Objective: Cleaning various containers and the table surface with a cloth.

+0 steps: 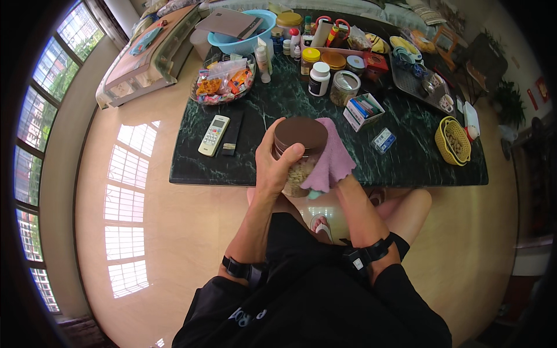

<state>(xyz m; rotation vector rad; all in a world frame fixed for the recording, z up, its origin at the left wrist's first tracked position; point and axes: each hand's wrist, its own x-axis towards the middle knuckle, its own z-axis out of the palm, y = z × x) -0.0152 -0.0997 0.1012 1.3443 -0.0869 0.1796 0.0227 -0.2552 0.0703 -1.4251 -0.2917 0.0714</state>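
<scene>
My left hand grips a clear jar with a brown lid, its thumb lying over the lid's near edge. Pale pieces fill the jar, which is held above the table's front edge. A pink cloth drapes against the jar's right side. My right hand is mostly covered by this cloth and presses it to the jar; its fingers are hidden. Left of the jar, a remote control and a narrow black object lie on the dark green marble-patterned table.
A bowl of wrapped sweets sits at the left. Behind the jar stand a white bottle, a glass jar and a small open box. A blue-and-white packet and a yellow basket lie rightward, before a dark tray.
</scene>
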